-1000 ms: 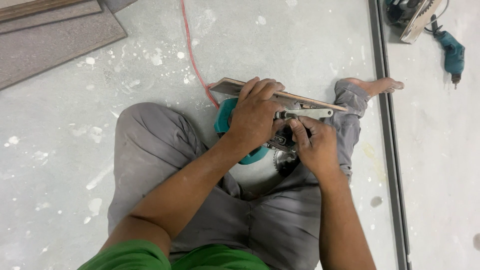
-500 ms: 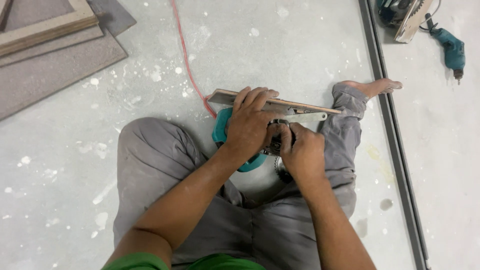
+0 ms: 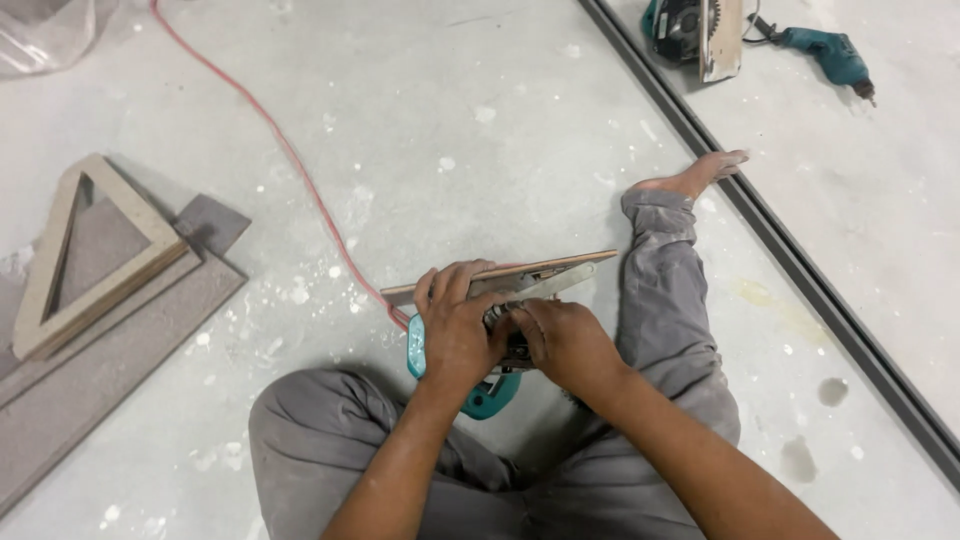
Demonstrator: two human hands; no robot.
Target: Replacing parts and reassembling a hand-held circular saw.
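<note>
A teal-bodied handheld power tool with a flat wooden base plate (image 3: 478, 385) is held over the lap of a person seated on the grey paint-spattered concrete floor (image 3: 480, 130). The left hand (image 3: 455, 330) is clamped over the tool's top, its fingers (image 3: 447, 283) curled onto the plate's edge; the right hand (image 3: 565, 340) is pressed against the tool's dark middle part, fingers bent closed on it, though what is pinched cannot be told.

Harm could be done if the tool were powered while fingers lie close to its working parts, the thin red cable (image 3: 290, 160) running up to it. A slip toward the grey-trousered leg (image 3: 665, 290) is also judged possible.

Well apart lie a triangular wooden frame on grey boards (image 3: 95, 250), a circular saw (image 3: 695, 30), a teal drill (image 3: 825, 52) and a dark metal floor rail (image 3: 800, 265); nothing stands between hands and tool.
</note>
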